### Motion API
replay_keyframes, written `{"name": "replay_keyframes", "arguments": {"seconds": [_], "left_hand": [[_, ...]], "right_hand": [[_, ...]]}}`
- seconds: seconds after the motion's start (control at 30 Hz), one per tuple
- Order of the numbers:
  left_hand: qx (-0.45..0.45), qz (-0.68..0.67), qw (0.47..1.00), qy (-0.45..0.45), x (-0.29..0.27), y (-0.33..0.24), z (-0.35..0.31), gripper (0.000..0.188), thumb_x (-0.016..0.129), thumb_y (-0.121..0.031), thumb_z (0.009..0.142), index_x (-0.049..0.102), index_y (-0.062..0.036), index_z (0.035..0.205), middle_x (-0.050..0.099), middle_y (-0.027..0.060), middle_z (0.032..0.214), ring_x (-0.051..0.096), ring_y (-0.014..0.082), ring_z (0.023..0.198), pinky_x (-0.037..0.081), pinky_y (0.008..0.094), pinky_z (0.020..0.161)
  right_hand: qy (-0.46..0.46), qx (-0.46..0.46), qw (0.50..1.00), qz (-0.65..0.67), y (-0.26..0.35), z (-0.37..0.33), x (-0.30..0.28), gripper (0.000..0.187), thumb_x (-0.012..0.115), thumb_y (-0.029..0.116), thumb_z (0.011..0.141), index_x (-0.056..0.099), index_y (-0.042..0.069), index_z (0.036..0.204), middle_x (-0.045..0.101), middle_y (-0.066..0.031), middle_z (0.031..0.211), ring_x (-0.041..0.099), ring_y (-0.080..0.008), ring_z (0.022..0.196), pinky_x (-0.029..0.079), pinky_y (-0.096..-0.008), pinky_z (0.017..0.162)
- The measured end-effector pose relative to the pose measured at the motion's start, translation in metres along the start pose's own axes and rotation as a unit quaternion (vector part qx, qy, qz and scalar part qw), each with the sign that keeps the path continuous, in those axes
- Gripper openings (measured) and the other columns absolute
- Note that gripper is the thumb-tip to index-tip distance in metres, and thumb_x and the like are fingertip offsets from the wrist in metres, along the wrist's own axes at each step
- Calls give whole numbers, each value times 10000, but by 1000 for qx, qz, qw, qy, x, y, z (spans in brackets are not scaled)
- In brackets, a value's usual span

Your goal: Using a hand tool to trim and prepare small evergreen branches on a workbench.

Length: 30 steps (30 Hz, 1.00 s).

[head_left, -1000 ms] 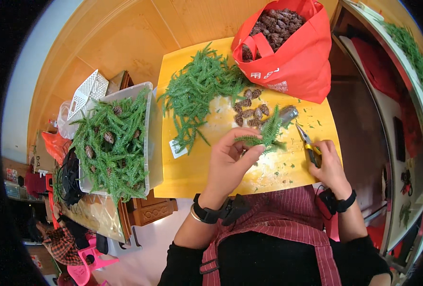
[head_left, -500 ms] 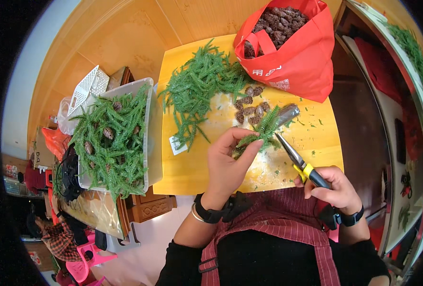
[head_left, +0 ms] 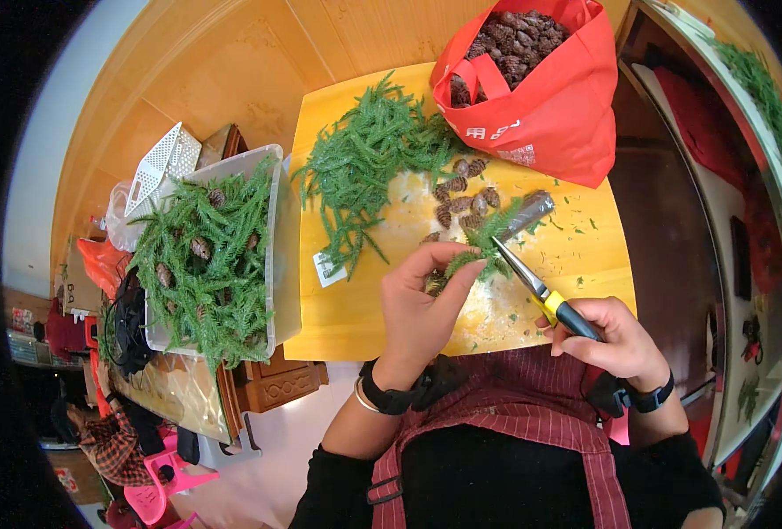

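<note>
Between its thumb and fingers, my left hand (head_left: 426,300) pinches an artificial pine sprig (head_left: 488,242) over the near part of the yellow table. My right hand (head_left: 609,339) is wrapped round the yellow and black handles of long-nose pliers (head_left: 523,266). The pliers' tips touch the sprig just beyond my left fingertips; whether the jaws are closed on it I cannot tell. Several brown pine cones (head_left: 461,204) lie behind the sprig, and a dark wrapped roll or bundle (head_left: 529,213) lies to its right. A pile of green sprigs (head_left: 364,159) covers the table's far left.
A red bag (head_left: 541,123) full of pine cones stands at the table's (head_left: 338,322) back right. On the left, a clear plastic bin (head_left: 276,291) holds sprigs with cones. Green clippings lie scattered on the tabletop. Another person (head_left: 122,445) sits at the lower left.
The pliers have moved left and slightly up, their tips now at the sprig. My right hand has shifted a little with them; my left hand keeps its pinch.
</note>
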<state>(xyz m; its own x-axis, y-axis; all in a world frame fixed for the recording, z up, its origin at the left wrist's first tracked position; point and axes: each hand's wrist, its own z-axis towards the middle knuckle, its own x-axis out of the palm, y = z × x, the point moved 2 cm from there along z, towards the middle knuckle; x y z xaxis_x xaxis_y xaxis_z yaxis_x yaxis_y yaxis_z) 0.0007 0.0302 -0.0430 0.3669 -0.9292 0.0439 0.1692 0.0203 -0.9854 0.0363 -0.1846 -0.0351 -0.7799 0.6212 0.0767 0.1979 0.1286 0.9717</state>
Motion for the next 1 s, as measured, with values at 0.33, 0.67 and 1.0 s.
{"name": "replay_keyframes", "arguments": {"seconds": [0.33,0.67,1.0], "left_hand": [[-37,6,999,39,5,-2,-1,105,640,-14,753,604,23,845,608,13,756,527,53,680,423,185,611],[-113,-5,991,71,6,2,0,88,637,-34,767,559,4,775,590,2,693,513,27,621,394,169,535],[-135,-9,988,77,4,8,0,91,613,-38,783,536,-5,747,599,7,690,505,22,597,379,165,506]], "right_hand": [[15,30,999,19,7,13,-1,186,524,31,741,579,-34,907,612,-79,897,546,-151,919,405,-283,851],[34,-14,998,-60,5,25,-4,151,562,107,790,577,-2,892,609,-27,797,541,-77,753,438,-233,709],[23,4,985,-171,-1,29,-2,182,558,126,771,555,9,911,558,-49,689,536,-113,654,421,-262,613]]}}
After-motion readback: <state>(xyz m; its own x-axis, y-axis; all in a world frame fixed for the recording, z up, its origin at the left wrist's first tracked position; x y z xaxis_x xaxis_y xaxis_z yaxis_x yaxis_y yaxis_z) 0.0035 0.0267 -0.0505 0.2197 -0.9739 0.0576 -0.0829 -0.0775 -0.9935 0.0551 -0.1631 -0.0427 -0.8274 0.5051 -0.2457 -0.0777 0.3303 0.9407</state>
